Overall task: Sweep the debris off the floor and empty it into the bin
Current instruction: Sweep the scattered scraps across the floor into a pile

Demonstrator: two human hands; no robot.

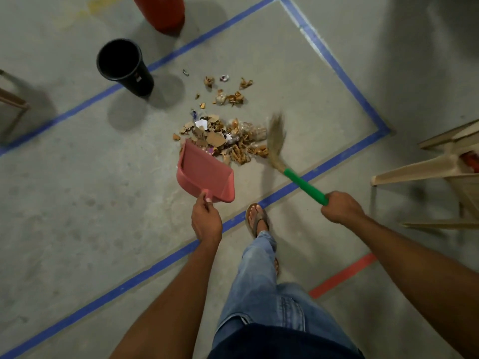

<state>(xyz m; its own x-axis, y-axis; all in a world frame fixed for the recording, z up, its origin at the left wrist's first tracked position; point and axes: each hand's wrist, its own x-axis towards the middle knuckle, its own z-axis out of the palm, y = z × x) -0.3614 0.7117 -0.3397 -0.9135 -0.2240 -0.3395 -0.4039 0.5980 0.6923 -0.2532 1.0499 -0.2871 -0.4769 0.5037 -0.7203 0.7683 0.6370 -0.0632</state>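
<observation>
A pile of brown cardboard scraps, wrappers and paper debris [228, 141] lies on the grey concrete floor, with a few loose pieces [230, 95] further away. My left hand [206, 221] grips the handle of a pink dustpan [204, 174], whose front lip touches the near left edge of the pile. My right hand [342, 207] holds the green handle of a grass broom [278, 141]; its blurred bristles rest at the pile's right side. A black bin [124, 67] stands upright and open at the upper left, beyond the debris.
Blue tape [331, 164] outlines a rectangle on the floor, and a red strip [342, 274] lies nearer me. A red container [163, 11] stands at the top. Beige plastic furniture [440, 167] is at the right, a wooden frame [13, 99] at the left. My sandalled foot [256, 218] rests on the tape.
</observation>
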